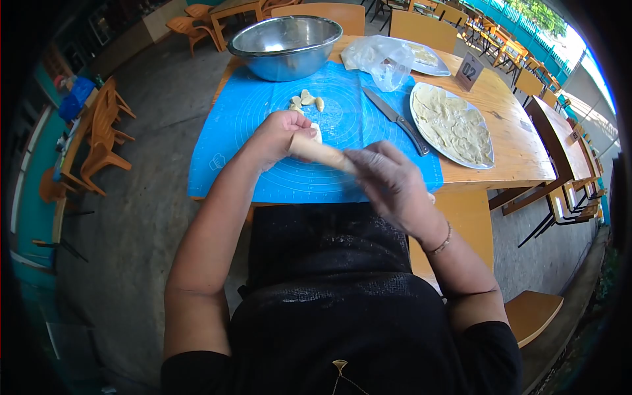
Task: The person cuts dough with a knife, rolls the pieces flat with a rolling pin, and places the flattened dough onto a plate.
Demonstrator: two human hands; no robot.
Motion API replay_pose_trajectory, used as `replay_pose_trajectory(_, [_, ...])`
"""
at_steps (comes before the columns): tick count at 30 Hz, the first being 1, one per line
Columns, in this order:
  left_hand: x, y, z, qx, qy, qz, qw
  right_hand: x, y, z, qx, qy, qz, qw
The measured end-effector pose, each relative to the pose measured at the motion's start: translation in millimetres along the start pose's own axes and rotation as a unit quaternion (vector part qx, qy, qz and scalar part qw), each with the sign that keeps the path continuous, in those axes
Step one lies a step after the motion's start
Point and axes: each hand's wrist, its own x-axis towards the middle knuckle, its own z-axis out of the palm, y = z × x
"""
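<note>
My right hand [393, 183], floury and smeared by motion, is wrapped round a light wooden rolling pin [321, 154] that slants across toward my left hand. My left hand [282, 137] is closed beside the pin's far end, its fingers on a small white piece of dough [316, 132]; the pin partly hides this piece. Just beyond are several small cut dough pieces [307, 99] on the blue pastry mat [227, 141]. A knife with a dark handle [409, 133] lies to the right. Beside it, flattened dough rounds [451, 122] overlap on a white plate [488, 158].
At the back left of the wooden table [517, 141] stands a large steel bowl [283, 62]. A clear plastic bag [388, 66] partly covers a second plate [438, 68]. The number sign [469, 71] stands behind the nearer plate. Orange chairs [102, 141] are off to the left.
</note>
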Motion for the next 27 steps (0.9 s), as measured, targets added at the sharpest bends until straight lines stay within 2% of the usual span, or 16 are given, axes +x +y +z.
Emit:
replay_pose_trajectory(1, [-3.5, 1.8, 5.6, -0.030, 0.012, 0.020, 0.999, 2.9, 0.1, -7.6, 0.014, 0.021, 0.021, 0.999])
replay_pose_trajectory(3, [-9.0, 4.1, 16.6, -0.006, 0.025, 0.024, 0.999, 7.8, 4.1, -20.3, 0.006, 0.038, 0.035, 0.999])
replay_pose_trajectory(5, [-14.8, 2.9, 23.5, 0.141, 0.101, -0.016, 0.985, 10.7, 9.1, -26.0, -0.002, 0.056, 0.049, 0.997])
replay_pose_trajectory(6, [-24.7, 12.0, 29.3, 0.179, 0.125, -0.054, 0.974, 11.1, 12.4, -26.6, -0.025, 0.052, 0.055, 0.997])
replay_pose_trajectory(7, [-28.4, 5.0, 30.5, 0.179, 0.124, -0.055, 0.974, 10.5, 15.4, -25.9, -0.047, 0.049, 0.063, 0.996])
replay_pose_trajectory(9, [-37.6, -8.5, 30.7, 0.345, 0.224, 0.016, 0.911, 7.2, 22.8, -17.7, -0.044, 0.027, 0.077, 0.996])
replay_pose_trajectory(10, [-44.4, -10.6, 33.5, 0.345, 0.225, 0.012, 0.911, 6.2, 25.3, -12.6, -0.041, 0.005, 0.089, 0.995])
replay_pose_trajectory(12, [-59.3, -8.9, 39.4, 0.442, 0.240, 0.021, 0.864, 6.8, 24.9, -1.8, -0.039, -0.007, 0.081, 0.996])
replay_pose_trajectory(13, [-63.3, -8.5, 38.9, 0.441, 0.242, 0.017, 0.864, 8.3, 23.9, 3.0, -0.042, -0.015, 0.074, 0.996])
replay_pose_trajectory(15, [-67.9, -6.9, 38.4, 0.485, 0.242, -0.037, 0.840, 12.9, 21.9, 10.3, -0.052, -0.022, 0.075, 0.996])
replay_pose_trajectory(18, [-79.6, -2.0, 32.8, 0.484, 0.297, -0.012, 0.823, 18.1, 20.8, 16.0, -0.069, -0.026, 0.048, 0.996])
replay_pose_trajectory(21, [-86.3, -11.7, 17.4, 0.464, 0.296, 0.000, 0.835, 21.8, 19.3, 18.2, -0.075, -0.030, 0.028, 0.996])
replay_pose_trajectory(23, [-93.0, -8.9, 14.3, 0.461, 0.288, -0.025, 0.839, 23.4, 18.7, 19.7, -0.072, -0.039, 0.022, 0.996])
replay_pose_trajectory(25, [-99.2, -16.6, 3.1, 0.400, 0.354, 0.044, 0.844, 23.9, 19.6, 22.4, -0.066, -0.045, 0.000, 0.997])
replay_pose_trajectory(26, [-100.7, -21.4, -0.2, 0.363, 0.398, 0.130, 0.832, 24.1, 19.8, 24.0, -0.058, -0.050, -0.022, 0.997])
replay_pose_trajectory(27, [-102.5, -21.9, -2.7, 0.362, 0.399, 0.128, 0.833, 24.8, 18.5, 25.3, -0.058, -0.053, -0.022, 0.997])
